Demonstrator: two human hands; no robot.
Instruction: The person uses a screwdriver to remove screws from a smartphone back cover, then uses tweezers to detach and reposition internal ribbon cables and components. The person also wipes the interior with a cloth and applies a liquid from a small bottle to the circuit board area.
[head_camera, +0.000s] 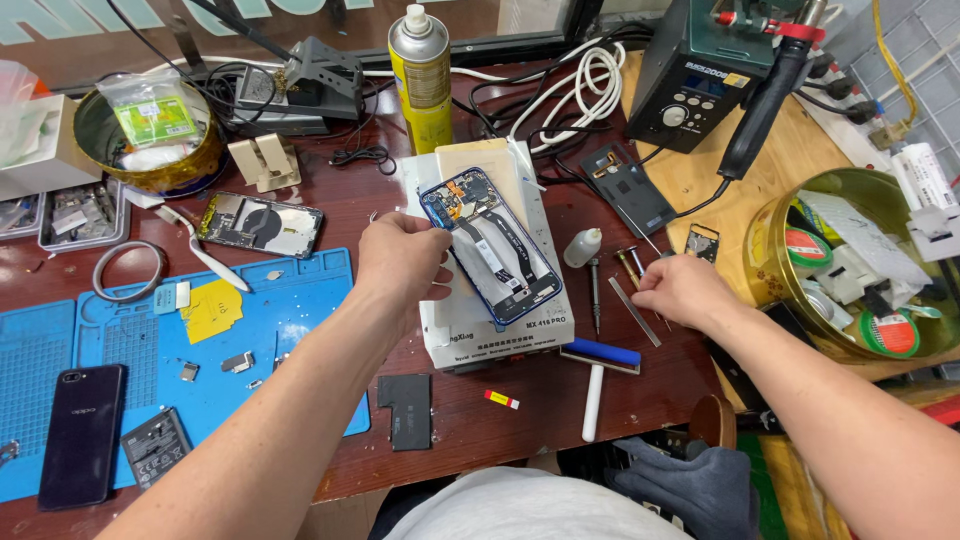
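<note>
1. Nearest the camera, a dark battery (406, 411) lies flat on the desk (470, 420), with a small white-handled roller (597, 375) just right of it.
2. On the left, a blue work mat (290, 320) carries a dark phone (82, 433), a yellow scrap and small loose parts.
3. The left hand (402, 262) rests at the left edge of an opened phone (490, 245) with a blue frame, its insides facing up; the grip pinches that edge, fingers curled on it.
4. The opened phone lies slanted on top of a white box-shaped machine (495, 325) in the middle of the desk.
5. The right hand (683, 290) sits well apart to the right, fingertips down at a thin metal tool (634, 310) beside a few screwdrivers (594, 290); whether the grip actually clasps one cannot be told, as the fingers hide it.
6. Farther back stand a yellow spray can (422, 75), a coil of white cable (580, 85) and a dark soldering station (700, 75).
</note>
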